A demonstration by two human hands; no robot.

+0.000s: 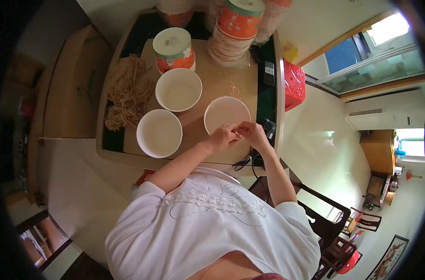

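Observation:
My left hand [223, 139] and my right hand [252, 135] meet at the near rim of a white paper bowl [227, 109]. Fingertips of both are pinched together; whatever is between them is too small or hidden to make out. To the left of that bowl stand two more white paper bowls, one nearer [159, 134] and one farther [179, 90]. Behind them an orange paper bowl with a pale top [173, 45] rests upside down. A tangled bundle of tan string [127, 91] lies along the table's left side.
Tall stacks of paper bowls [231, 44] line the back of the cardboard-covered table [198, 126]. Small orange crumbs [234, 87] lie beyond the right bowl. Black devices [268, 73] and a cable [243, 162] sit at the right edge. A red stool [294, 85] stands beyond it.

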